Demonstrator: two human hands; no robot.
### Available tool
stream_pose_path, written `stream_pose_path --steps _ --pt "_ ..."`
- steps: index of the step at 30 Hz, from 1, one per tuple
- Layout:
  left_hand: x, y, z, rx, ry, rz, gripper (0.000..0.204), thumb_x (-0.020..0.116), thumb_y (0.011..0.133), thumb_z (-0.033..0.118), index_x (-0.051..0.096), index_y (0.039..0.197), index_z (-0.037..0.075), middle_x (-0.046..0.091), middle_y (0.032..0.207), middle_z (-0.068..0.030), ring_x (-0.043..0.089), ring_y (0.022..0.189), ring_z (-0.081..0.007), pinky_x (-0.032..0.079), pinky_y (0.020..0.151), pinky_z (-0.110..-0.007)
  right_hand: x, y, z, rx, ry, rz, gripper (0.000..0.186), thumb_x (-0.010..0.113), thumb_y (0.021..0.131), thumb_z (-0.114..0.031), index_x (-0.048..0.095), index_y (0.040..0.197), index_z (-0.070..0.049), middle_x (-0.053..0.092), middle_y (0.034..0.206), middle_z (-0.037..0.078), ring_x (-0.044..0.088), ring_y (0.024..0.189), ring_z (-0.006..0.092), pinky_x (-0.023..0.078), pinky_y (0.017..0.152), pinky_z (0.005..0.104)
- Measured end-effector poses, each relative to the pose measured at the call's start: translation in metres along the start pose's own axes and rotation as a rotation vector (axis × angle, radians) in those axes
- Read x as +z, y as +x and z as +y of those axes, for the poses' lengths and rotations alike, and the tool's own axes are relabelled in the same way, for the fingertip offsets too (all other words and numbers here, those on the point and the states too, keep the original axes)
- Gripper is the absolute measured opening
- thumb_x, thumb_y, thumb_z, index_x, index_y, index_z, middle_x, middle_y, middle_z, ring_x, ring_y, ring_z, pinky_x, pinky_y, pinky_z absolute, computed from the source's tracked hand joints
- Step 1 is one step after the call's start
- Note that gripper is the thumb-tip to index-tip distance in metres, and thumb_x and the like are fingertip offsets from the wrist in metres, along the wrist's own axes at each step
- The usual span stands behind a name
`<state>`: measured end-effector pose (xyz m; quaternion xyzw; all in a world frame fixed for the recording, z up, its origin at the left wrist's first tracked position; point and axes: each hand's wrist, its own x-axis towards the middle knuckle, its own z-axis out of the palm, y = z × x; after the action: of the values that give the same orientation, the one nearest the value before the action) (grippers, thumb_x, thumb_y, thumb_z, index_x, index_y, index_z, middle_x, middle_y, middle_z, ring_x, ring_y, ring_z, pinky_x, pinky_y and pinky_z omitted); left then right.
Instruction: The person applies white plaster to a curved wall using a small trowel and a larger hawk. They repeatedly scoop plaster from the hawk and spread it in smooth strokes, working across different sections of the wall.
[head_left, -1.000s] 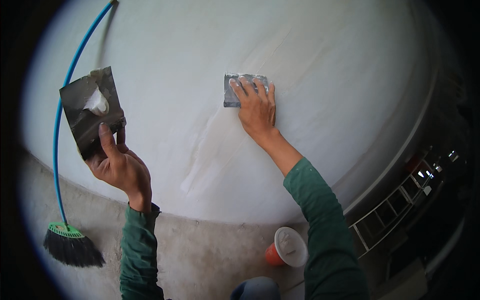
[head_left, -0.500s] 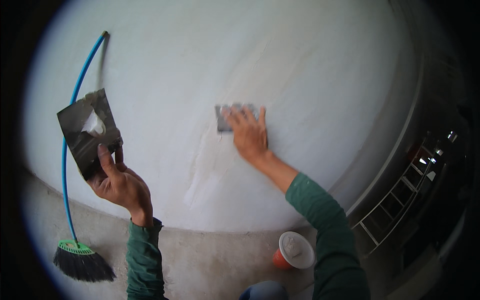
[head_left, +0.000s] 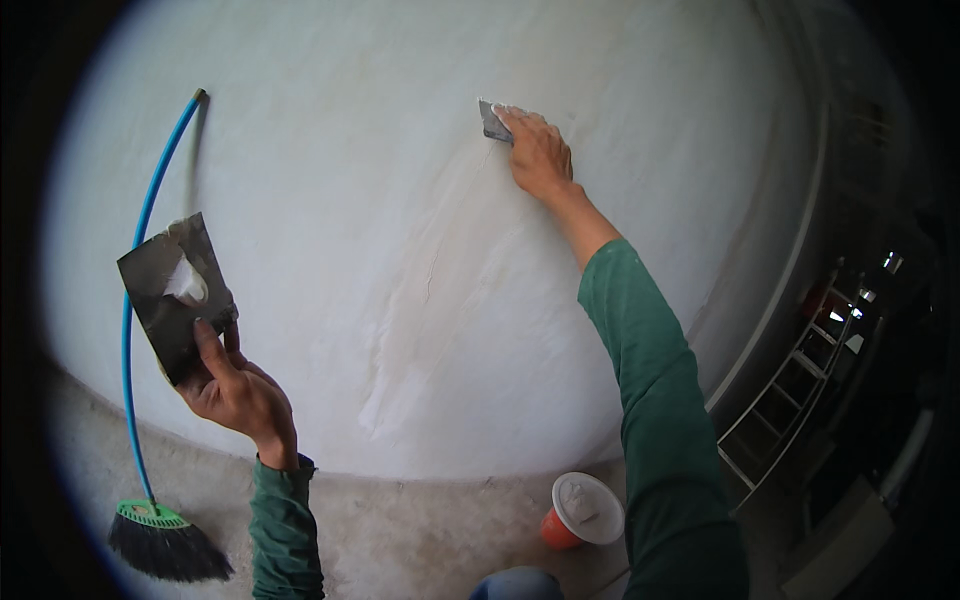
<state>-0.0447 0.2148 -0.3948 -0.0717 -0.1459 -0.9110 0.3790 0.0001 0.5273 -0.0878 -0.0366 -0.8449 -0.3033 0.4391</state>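
Note:
My left hand (head_left: 238, 385) grips a dark, flat rectangular plate (head_left: 160, 270) by its lower edge, thumb on top. A dab of white filler (head_left: 187, 283) sits on that plate. High on the pale wall (head_left: 330, 220), my right hand (head_left: 540, 155) presses a small grey metal scraper blade (head_left: 491, 122) to the surface, fingers laid over it. White paste shows along the blade's upper edge. Below it, a smeared diagonal streak (head_left: 430, 270) with a thin crack line runs down the wall to the lower left.
A broom (head_left: 165, 540) with a blue handle leans on the wall at left. On the concrete floor (head_left: 400, 530) stands an orange bucket (head_left: 560, 530) with a white lid (head_left: 588, 507) carrying some lumps. A metal ladder (head_left: 790, 390) rests in the dark area at right.
My right hand has slid the scraper up the wall and slightly right. My left hand still holds the plate, a little lower in view; the view itself has shifted slightly.

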Motion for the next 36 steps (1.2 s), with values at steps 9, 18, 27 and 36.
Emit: stream_pose_path --steps 9,18,27,36 --pt "0.002 0.005 0.002 0.082 0.025 -0.027 0.035 0.069 0.101 0.012 0.058 0.131 0.0 0.068 0.13 -0.0148 0.069 0.118 -0.029 0.059 0.103 -0.05 0.075 -0.144 -0.099 0.014 -0.035 0.059 0.057 0.055 0.094 0.002 0.057 0.149 -0.014 0.058 0.15 0.013 0.052 0.138 0.0427 0.04 0.116 0.0557" --pt "-0.002 0.012 0.004 0.088 0.009 -0.044 0.035 0.07 0.1 0.013 0.059 0.131 0.001 0.068 0.13 -0.0154 0.068 0.121 -0.0298 0.058 0.104 -0.051 0.136 -0.29 -0.198 -0.057 -0.068 -0.127 0.06 0.058 0.097 -0.01 0.048 0.156 -0.017 0.049 0.155 0.009 0.047 0.138 0.0364 0.034 0.117 0.0585" --pt "-0.003 0.012 0.001 0.085 -0.007 -0.064 0.037 0.065 0.103 0.009 0.056 0.138 0.002 0.062 0.142 -0.0138 0.064 0.126 -0.0277 0.055 0.108 -0.052 0.051 -0.135 -0.06 0.063 -0.073 0.316 0.06 0.055 0.093 0.004 0.057 0.149 -0.015 0.057 0.147 0.013 0.051 0.133 0.0344 0.037 0.111 0.049" --pt "-0.003 0.011 -0.002 0.051 -0.009 -0.014 0.037 0.065 0.104 0.01 0.056 0.139 0.002 0.062 0.142 -0.0126 0.062 0.128 -0.026 0.055 0.108 -0.049 0.04 -0.058 -0.009 -0.018 -0.184 0.191 0.072 0.064 0.092 -0.006 0.041 0.159 -0.019 0.045 0.155 0.015 0.043 0.138 0.0339 0.033 0.113 0.0534"
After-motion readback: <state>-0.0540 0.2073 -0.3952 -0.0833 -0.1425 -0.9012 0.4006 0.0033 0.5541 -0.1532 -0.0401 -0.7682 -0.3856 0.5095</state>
